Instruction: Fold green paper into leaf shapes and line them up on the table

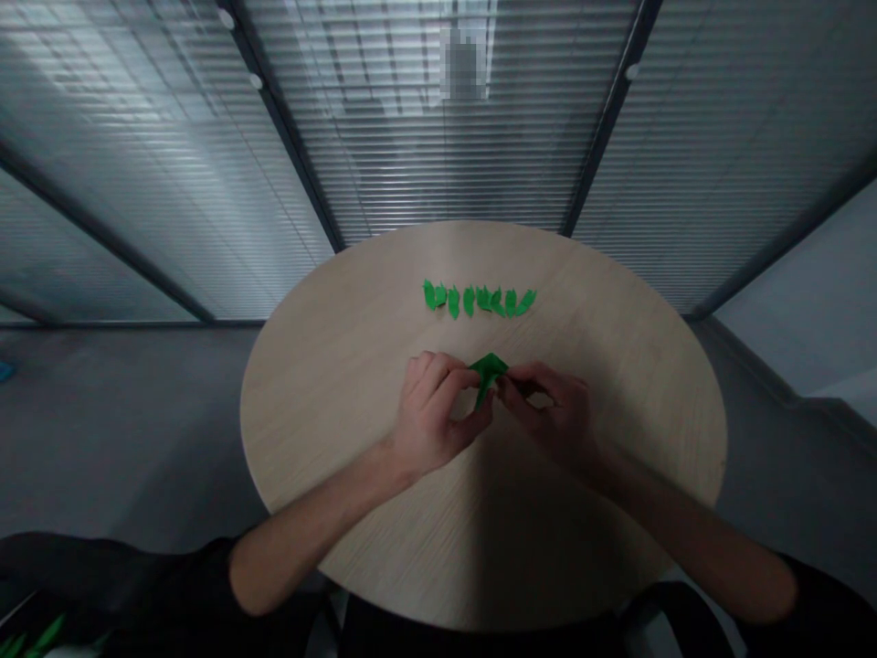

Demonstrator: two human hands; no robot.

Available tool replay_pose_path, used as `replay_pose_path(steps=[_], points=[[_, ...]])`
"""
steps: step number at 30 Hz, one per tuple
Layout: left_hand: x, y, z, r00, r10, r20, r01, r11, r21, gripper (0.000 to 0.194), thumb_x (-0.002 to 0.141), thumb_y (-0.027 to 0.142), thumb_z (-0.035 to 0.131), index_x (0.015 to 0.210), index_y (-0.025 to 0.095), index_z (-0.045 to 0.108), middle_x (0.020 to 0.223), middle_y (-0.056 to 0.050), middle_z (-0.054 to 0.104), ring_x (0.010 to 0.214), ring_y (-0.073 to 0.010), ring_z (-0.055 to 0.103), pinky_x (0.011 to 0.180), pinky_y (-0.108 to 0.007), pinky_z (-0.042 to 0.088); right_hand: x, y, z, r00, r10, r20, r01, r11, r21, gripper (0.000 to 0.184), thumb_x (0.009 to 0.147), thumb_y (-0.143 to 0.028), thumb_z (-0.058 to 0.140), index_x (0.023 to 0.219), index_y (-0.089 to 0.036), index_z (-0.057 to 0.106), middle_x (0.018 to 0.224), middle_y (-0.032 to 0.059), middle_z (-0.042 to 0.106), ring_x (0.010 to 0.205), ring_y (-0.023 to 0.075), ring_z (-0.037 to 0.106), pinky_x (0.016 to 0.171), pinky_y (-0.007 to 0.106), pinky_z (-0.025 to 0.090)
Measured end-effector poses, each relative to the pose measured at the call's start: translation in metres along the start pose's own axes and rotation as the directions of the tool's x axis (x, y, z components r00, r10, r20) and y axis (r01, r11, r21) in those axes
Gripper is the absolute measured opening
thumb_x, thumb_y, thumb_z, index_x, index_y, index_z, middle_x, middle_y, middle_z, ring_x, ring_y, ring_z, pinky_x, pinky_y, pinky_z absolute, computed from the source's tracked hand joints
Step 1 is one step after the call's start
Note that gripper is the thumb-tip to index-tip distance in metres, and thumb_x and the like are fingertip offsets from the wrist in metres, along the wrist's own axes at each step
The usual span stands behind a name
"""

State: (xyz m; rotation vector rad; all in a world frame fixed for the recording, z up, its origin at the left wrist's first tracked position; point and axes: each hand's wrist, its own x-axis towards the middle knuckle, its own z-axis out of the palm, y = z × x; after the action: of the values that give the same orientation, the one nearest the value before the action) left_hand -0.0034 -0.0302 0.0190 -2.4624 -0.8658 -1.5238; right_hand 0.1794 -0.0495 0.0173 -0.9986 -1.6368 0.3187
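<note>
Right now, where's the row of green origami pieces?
The row lies on the round wooden tabletop's far side in the head view, beyond the green paper between left hand and right hand.

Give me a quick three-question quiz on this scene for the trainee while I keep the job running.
1. True or false: the left hand and the right hand both hold the folded green paper.
2. Where is the row of small green paper folds? A: beyond the hands on the table; B: under the right hand; C: held in the left hand.
3. What shape is the light wood tabletop?

Key: 1 true; 2 A; 3 round.
</note>
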Motion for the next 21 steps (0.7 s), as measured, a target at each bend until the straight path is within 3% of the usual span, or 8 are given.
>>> replay_pose_path(steps=[5, 9, 13, 15, 17, 19, 21], points=[[-0.003, 0.000, 0.001, 0.999, 0.038, -0.006, -0.037, 0.997, 0.060, 0.009, 0.092, 0.016, 0.067, 0.095, 0.020, 0.059, 0.079, -0.002, 0.062, 0.074, -0.0182, 0.052, 0.067, -0.035, 0.036, -0.002, 0.000, 0.001, 1.000, 0.030, 0.003, -0.030, 0.999, -0.024, 0.016, 0.089, -0.022, 0.070, 0.074, -0.019, 0.068, 0.058, -0.0040, 0.066, 0.049, 0.0089, 0.062, 0.053, 0.018, 0.051], [-0.003, -0.003, 0.001, 1.000, 0.020, -0.022, -0.020, 1.000, 0.014, 0.010, 0.092, 0.012, 0.064, 0.094, 0.020, 0.059, 0.079, -0.001, 0.061, 0.073, -0.0169, 0.054, 0.066, -0.034, 0.039, -0.003, 0.000, -0.001, 0.990, 0.105, 0.092, -0.108, 0.994, 0.021, 0.017, 0.095, -0.033, 0.069, 0.086, -0.019, 0.073, 0.065, -0.0006, 0.073, 0.052, 0.0108, 0.065, 0.053, 0.020, 0.052], [0.003, -0.005, -0.003, 0.984, -0.174, -0.031, 0.164, 0.966, -0.201, 0.012, 0.096, 0.011, 0.060, 0.088, 0.020, 0.057, 0.081, -0.001, 0.059, 0.074, -0.0140, 0.056, 0.064, -0.028, 0.045, 0.000, -0.003, -0.009, 0.975, 0.137, 0.174, -0.150, 0.987, 0.064, 0.038, 0.107, -0.037, 0.049, 0.083, -0.019, 0.073, 0.063, 0.0002, 0.070, 0.047, 0.0089, 0.056, 0.046, 0.021, 0.044], [0.005, -0.005, -0.004, 0.954, -0.298, -0.010, 0.279, 0.906, -0.319, 0.016, 0.098, 0.014, 0.057, 0.084, 0.020, 0.057, 0.080, -0.001, 0.060, 0.072, -0.0136, 0.057, 0.063, -0.028, 0.046, 0.003, -0.003, -0.012, 0.989, 0.118, 0.092, -0.124, 0.990, 0.068, 0.032, 0.105, -0.035, 0.054, 0.084, -0.020, 0.072, 0.061, -0.0014, 0.064, 0.050, 0.0098, 0.056, 0.048, 0.022, 0.045], [0.006, -0.005, -0.005, 0.926, -0.377, 0.032, 0.354, 0.835, -0.421, 0.018, 0.100, 0.017, 0.057, 0.082, 0.020, 0.058, 0.079, -0.002, 0.062, 0.072, -0.0139, 0.059, 0.064, -0.029, 0.048, 0.005, -0.001, -0.015, 0.994, 0.097, 0.045, -0.102, 0.988, 0.112, 0.013, 0.099, -0.032, 0.065, 0.098, -0.021, 0.073, 0.071, -0.0013, 0.064, 0.058, 0.0106, 0.057, 0.052, 0.022, 0.048], [0.005, -0.004, -0.004, 0.909, -0.409, 0.082, 0.391, 0.766, -0.510, 0.017, 0.099, 0.019, 0.058, 0.083, 0.020, 0.059, 0.082, -0.004, 0.066, 0.073, -0.0139, 0.062, 0.064, -0.028, 0.051, 0.006, 0.002, -0.017, 0.991, 0.096, 0.097, -0.115, 0.970, 0.213, 0.026, 0.094, -0.030, 0.072, 0.120, -0.026, 0.069, 0.096, 0.0019, 0.068, 0.070, 0.0117, 0.061, 0.058, 0.023, 0.053], [0.003, -0.003, -0.002, 0.896, -0.424, 0.131, 0.418, 0.707, -0.571, 0.015, 0.098, 0.020, 0.061, 0.083, 0.020, 0.059, 0.084, -0.004, 0.069, 0.073, -0.0135, 0.063, 0.063, -0.027, 0.052, 0.006, 0.005, -0.018, 0.970, 0.107, 0.220, -0.176, 0.929, 0.326, 0.043, 0.093, -0.029, 0.074, 0.134, -0.031, 0.063, 0.120, 0.0052, 0.065, 0.083, 0.0134, 0.064, 0.063, 0.024, 0.058]])
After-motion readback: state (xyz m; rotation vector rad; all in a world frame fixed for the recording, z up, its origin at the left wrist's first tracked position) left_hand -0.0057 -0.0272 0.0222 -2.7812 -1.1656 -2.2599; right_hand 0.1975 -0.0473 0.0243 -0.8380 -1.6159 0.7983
